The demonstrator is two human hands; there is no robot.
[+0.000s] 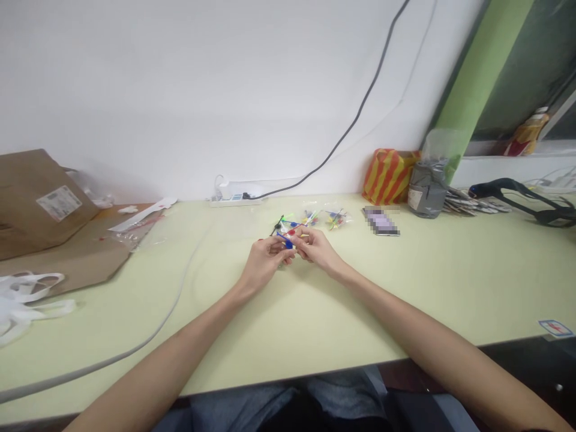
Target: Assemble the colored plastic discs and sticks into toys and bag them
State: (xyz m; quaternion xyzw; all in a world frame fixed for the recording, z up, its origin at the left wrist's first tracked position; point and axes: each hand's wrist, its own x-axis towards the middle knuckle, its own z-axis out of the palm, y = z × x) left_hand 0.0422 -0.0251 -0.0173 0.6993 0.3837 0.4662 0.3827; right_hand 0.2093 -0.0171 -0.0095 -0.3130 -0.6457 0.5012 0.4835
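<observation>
Head view: left hand and right hand hold small coloured pieces between them, above the surface.
Each grip is a near-closed pinch — likely for fine control — with bagged pieces just beyond.

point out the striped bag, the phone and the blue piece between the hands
Striped bag (pixel 385 177): head view, on its front side
Phone (pixel 381 221): head view, on the middle of its pixelated face
Blue piece (pixel 288 245): head view, on its wide lower part
</observation>
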